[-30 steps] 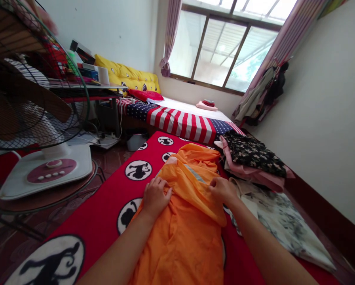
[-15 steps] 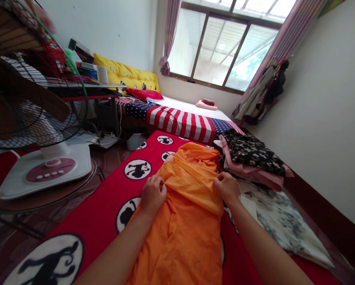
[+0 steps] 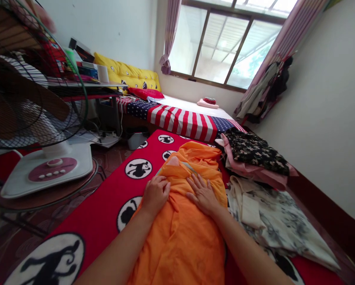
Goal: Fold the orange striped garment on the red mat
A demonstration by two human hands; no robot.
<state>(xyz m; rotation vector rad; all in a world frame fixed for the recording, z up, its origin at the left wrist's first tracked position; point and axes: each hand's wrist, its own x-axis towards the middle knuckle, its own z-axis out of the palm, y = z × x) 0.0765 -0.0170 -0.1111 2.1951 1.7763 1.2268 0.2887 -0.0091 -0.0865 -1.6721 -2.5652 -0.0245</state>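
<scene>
A long orange garment (image 3: pixel 180 241) lies lengthwise in front of me, its far part folded and bunched. My left hand (image 3: pixel 156 194) is at the garment's left edge with the fingers curled down on the cloth, closed on it. My right hand (image 3: pixel 204 194) rests flat on the folded part, fingers spread, holding nothing. Just beyond the hands, a small pale pink patch and a grey strip show on the orange cloth. Underneath is a red bedspread (image 3: pixel 103 215) with black figures in white circles.
To the right lie a white-grey patterned cloth (image 3: pixel 287 221) and a stack of folded clothes with a black floral one (image 3: pixel 251 150) on top. A fan (image 3: pixel 52 162) stands on a round stool at left. Behind is a bed with a striped cover (image 3: pixel 180 120).
My right hand has let go of its pinch on the garment's right edge, moved left and flattened onto the cloth. The pink patch and grey strip are now more exposed.
</scene>
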